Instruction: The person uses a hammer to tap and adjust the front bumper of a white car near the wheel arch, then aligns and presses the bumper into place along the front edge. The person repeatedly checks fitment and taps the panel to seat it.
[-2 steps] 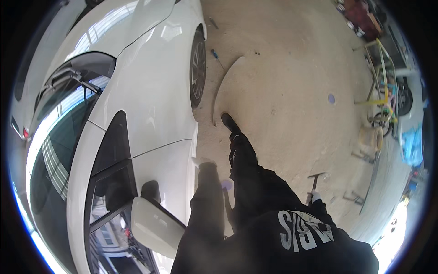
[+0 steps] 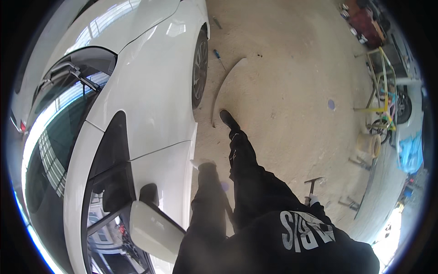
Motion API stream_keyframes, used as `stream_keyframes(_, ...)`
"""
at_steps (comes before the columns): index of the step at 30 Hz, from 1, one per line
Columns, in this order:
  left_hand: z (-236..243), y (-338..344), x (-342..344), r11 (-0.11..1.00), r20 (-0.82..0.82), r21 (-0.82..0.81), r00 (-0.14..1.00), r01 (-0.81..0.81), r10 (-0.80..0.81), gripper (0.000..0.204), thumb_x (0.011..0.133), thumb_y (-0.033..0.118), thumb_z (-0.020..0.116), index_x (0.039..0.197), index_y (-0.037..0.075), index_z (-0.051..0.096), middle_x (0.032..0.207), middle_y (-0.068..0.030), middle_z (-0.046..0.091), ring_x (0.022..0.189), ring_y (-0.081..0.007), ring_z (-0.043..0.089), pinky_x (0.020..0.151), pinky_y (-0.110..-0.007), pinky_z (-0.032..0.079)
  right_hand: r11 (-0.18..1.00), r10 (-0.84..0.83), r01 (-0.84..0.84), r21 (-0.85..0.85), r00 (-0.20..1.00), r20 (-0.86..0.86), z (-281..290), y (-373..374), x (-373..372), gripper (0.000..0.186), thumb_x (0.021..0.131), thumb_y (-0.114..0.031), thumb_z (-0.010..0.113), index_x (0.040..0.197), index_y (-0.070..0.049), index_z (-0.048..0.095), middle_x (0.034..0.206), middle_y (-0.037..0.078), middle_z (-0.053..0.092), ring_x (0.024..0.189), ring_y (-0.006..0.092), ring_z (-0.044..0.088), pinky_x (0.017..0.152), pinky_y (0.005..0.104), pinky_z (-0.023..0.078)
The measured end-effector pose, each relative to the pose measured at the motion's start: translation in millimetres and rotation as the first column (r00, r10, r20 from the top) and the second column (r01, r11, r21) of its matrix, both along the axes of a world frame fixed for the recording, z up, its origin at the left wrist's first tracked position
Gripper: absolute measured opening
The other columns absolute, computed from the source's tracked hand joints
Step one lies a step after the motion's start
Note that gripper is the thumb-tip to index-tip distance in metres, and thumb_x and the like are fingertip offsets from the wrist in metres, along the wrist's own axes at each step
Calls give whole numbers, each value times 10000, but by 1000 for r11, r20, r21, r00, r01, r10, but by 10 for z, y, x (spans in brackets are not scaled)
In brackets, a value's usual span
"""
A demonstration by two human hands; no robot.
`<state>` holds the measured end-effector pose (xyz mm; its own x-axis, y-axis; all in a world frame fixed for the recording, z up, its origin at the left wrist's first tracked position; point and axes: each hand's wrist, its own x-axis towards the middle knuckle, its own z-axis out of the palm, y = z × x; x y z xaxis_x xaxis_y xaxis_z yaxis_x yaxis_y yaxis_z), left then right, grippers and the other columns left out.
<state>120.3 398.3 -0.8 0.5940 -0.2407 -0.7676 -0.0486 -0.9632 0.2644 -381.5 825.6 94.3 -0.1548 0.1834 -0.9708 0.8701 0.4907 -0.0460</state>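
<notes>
My right hand [image 2: 313,200], in a pale glove, hangs low beside my right side. Its fingers are wrapped round the handle of a hammer [image 2: 312,185], whose dark narrow head points away from me. My left hand does not show. To my left stands a white car [image 2: 159,91] with its front wheel [image 2: 199,71] ahead of me. A thin curved strip [image 2: 220,86] lies on the floor near that wheel, just ahead of my boot [image 2: 228,119].
A blue-handled screwdriver [image 2: 216,54] lies by the wheel, with another slim tool [image 2: 217,22] farther ahead. The door mirror [image 2: 155,228] juts out close on my left. To the right are a yellow metal frame [image 2: 381,109], a tan bucket [image 2: 370,145] and blue plastic sheeting [image 2: 411,153].
The view has shifted slightly. My right hand and the hammer sit a little further left and lower in the picture; the grip is unchanged.
</notes>
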Motion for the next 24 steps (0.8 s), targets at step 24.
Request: stream_keyframes(24, -599, -3098, -702, 262, -151, -619, 440, -740, 885, 696, 1003, 570, 372, 1541, 128, 359, 1580, -142, 403, 1472, -286, 352, 1220, -415, 248, 771, 467, -465, 435, 878, 109, 2024, -6985, -3331, 330, 1022, -342, 495, 776, -123, 506, 529, -15, 461, 376, 128, 442, 347, 274, 387)
